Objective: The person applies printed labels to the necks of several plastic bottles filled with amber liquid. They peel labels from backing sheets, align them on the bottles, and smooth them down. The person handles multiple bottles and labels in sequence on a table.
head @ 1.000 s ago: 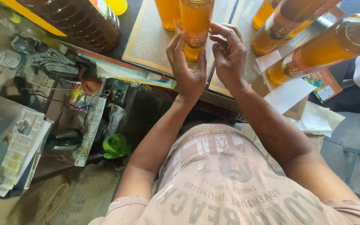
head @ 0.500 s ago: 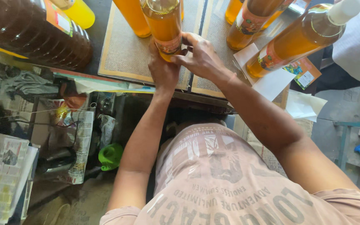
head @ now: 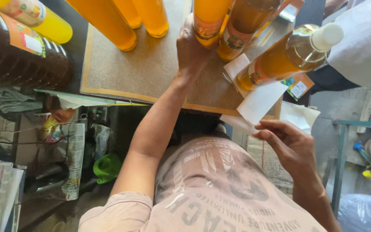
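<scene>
So, biggest first:
Table: dark top under a woven mat.
Dark jug: lying at the left edge.
Bottle: orange, upright on the mat among other orange bottles.
Left hand: grip clenched round that bottle.
Right hand: released, fingers loosely curled, holding nothing, just below the white paper.

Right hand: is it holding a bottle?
No, the right hand is empty, held above the lap; only the left hand grips an orange bottle.
</scene>
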